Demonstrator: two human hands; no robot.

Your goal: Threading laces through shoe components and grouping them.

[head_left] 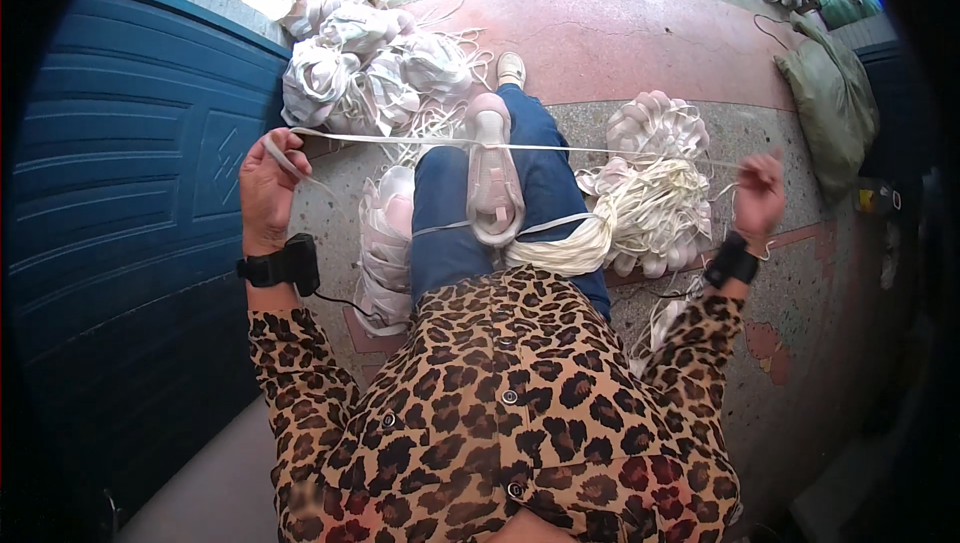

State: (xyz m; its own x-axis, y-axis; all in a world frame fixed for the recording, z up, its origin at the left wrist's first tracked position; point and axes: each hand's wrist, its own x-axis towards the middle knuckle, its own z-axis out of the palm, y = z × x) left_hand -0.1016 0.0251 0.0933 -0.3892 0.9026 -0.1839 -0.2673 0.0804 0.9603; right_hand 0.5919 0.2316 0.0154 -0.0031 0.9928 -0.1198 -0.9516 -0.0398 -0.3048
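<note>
A pale pink and white shoe upper [495, 183] lies on my thighs, its toe pointing away from me. A white shoelace [390, 140] runs stretched sideways across its front part. Out at the left, my left hand [268, 188] is closed on one end, with a loop of lace hanging by the fingers. Far to the right, my right hand [758, 195] is closed on the other end, its fingers slightly blurred. A thick hank of cream laces [570, 246] rests across my lap, and a narrow white band [440, 228] crosses my thighs beside the upper.
Piled uppers with dangling laces [375, 58] lie ahead on the left. A stack of uppers [383, 253] stands by my left leg. To the right are more uppers [655, 128] under loose laces [665, 198]. Blue panelled doors [140, 143] border the left; a greenish sack [830, 108] leans at right.
</note>
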